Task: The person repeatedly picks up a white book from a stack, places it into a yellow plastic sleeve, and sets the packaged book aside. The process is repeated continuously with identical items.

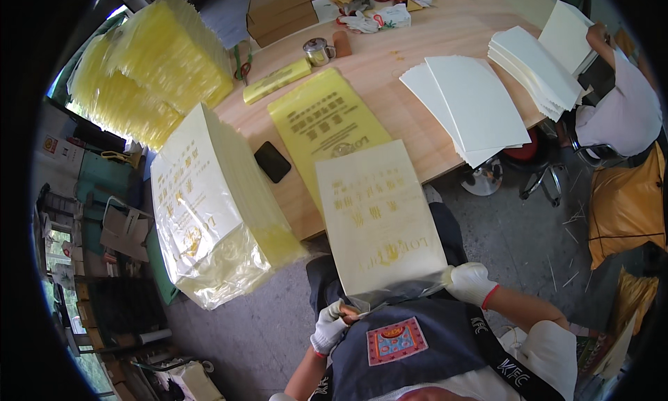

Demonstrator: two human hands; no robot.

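In front of me a cream pack of sheets in a clear printed plastic bag (381, 217) rests partly on the table edge and reaches toward my lap. The bag's loose open end lies at my apron. My left hand (332, 326), in a white glove with bare fingertips, pinches the left corner of that end. At the right corner my gloved right hand (470, 284) is closed on the plastic. Under the pack's far end lie flat yellow printed bags (327, 112). To the left stands a tall stack of bagged packs (209, 192).
A phone (272, 162) lies beside the stack. Yellow plastic bags (149, 63) are heaped at far left. Behind are a rolled yellow bag (277, 81), scissors (242, 70) and a metal cup (318, 51). White sheets (473, 105) lie right, near a seated person (619, 109).
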